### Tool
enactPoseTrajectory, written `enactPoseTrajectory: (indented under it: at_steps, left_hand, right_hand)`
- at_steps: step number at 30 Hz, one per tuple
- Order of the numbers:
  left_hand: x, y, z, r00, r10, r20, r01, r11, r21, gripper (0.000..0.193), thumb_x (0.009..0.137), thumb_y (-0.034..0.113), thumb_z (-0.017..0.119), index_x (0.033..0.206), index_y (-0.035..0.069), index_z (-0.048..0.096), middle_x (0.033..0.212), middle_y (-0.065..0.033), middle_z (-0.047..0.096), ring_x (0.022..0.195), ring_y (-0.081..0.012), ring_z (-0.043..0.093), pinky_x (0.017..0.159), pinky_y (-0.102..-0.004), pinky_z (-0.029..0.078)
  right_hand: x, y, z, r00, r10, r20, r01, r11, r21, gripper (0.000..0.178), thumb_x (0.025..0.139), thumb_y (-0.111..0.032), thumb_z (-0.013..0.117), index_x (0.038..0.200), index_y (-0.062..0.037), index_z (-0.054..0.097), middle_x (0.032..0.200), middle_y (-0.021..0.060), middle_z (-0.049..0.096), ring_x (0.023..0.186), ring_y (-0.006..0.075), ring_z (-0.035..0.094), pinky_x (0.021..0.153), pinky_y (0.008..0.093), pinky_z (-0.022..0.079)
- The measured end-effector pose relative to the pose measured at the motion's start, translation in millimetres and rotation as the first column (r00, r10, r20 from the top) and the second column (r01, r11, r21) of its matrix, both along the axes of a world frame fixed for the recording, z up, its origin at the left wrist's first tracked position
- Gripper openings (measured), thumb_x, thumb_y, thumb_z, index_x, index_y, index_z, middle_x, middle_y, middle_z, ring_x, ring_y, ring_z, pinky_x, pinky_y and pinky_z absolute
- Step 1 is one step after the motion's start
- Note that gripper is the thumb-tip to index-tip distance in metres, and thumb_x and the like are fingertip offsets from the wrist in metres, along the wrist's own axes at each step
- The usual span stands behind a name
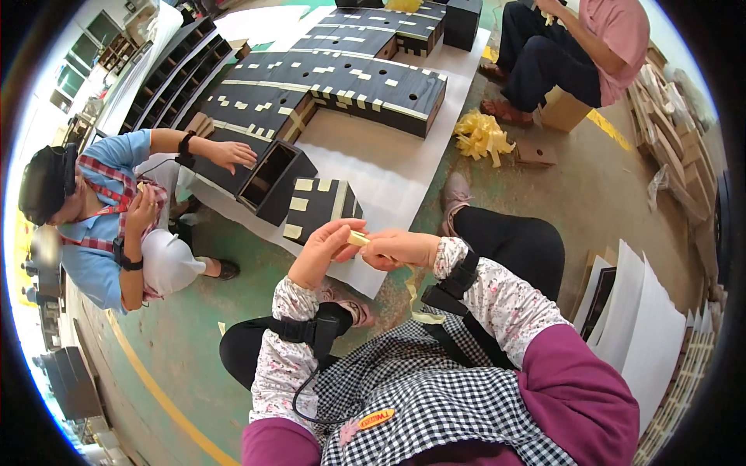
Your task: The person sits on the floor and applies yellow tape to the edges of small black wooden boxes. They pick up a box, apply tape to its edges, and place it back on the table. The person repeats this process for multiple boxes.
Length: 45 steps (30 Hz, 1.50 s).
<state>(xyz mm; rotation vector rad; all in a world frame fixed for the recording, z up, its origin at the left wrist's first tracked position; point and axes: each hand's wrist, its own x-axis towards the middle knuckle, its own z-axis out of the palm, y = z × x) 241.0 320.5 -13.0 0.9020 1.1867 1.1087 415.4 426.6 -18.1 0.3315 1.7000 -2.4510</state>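
While left hand [322, 247] and right hand [402, 248] pinch a yellow strip [359, 239], long axis crosswise — curling tail [411, 286] hanging down

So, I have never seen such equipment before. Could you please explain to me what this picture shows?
There is no robot here: these are a person's bare hands. The picture comes from a wide fisheye camera worn on that person's head, looking down, so edges bend near the rim. The left hand and right hand hold a pale yellow strip between their fingers; more of it seems to hang below. Beyond them, black boxes with short pale pieces on them stand on a white sheet. At left, a co-worker reaches a hand toward the boxes.
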Motion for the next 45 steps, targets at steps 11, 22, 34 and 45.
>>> enactPoseTrajectory:
  at_steps: [11, 22, 34, 45]
  left_hand:
    - [9, 9, 0, 0.949, 0.229, -0.215, -0.19, 0.964, 0.187, 0.015, 0.089, 0.018, 0.063, 0.094, 0.004, 0.061, 0.082, 0.0032, 0.06, 0.071, -0.0033, 0.052, 0.062, -0.0185, 0.042]
    - [16, -3, 0, 0.924, 0.186, -0.335, -0.181, 0.982, 0.048, 0.016, 0.088, 0.019, 0.064, 0.089, 0.003, 0.062, 0.073, 0.0053, 0.056, 0.066, -0.0018, 0.048, 0.059, -0.0176, 0.04]
    - [-2, 7, -12, 0.968, 0.112, -0.227, -0.106, 0.994, 0.039, 0.015, 0.089, 0.02, 0.062, 0.09, 0.006, 0.058, 0.077, 0.0054, 0.055, 0.069, -0.0022, 0.048, 0.062, -0.0173, 0.04]
    - [-15, 11, -13, 0.944, 0.33, 0.019, -0.329, 0.932, 0.15, 0.017, 0.084, 0.003, 0.065, 0.099, 0.005, 0.057, 0.089, 0.0016, 0.06, 0.083, -0.0057, 0.056, 0.076, -0.0195, 0.045]
  right_hand:
    - [8, 23, -26, 0.993, -0.12, 0.021, 0.11, 0.955, 0.277, 0.048, 0.091, -0.04, 0.042, 0.124, -0.0077, 0.054, 0.073, -0.0018, 0.047, 0.06, 0.0085, 0.04, 0.051, 0.0218, 0.032]
    - [20, 44, -7, 0.975, -0.113, -0.19, 0.147, 0.974, 0.172, 0.044, 0.092, -0.027, 0.044, 0.131, -0.0063, 0.048, 0.112, 0.0104, 0.061, 0.106, 0.0188, 0.056, 0.094, 0.0303, 0.041]
    - [3, 19, -26, 0.962, -0.252, -0.104, 0.258, 0.965, 0.04, 0.033, 0.09, -0.025, 0.061, 0.114, -0.0035, 0.058, 0.093, -0.0002, 0.06, 0.083, 0.0077, 0.055, 0.074, 0.023, 0.046]
    - [7, 18, -13, 0.948, -0.309, -0.072, 0.309, 0.951, -0.013, 0.03, 0.09, -0.023, 0.06, 0.113, -0.0037, 0.062, 0.096, -0.0001, 0.062, 0.087, 0.0064, 0.055, 0.078, 0.0208, 0.045]
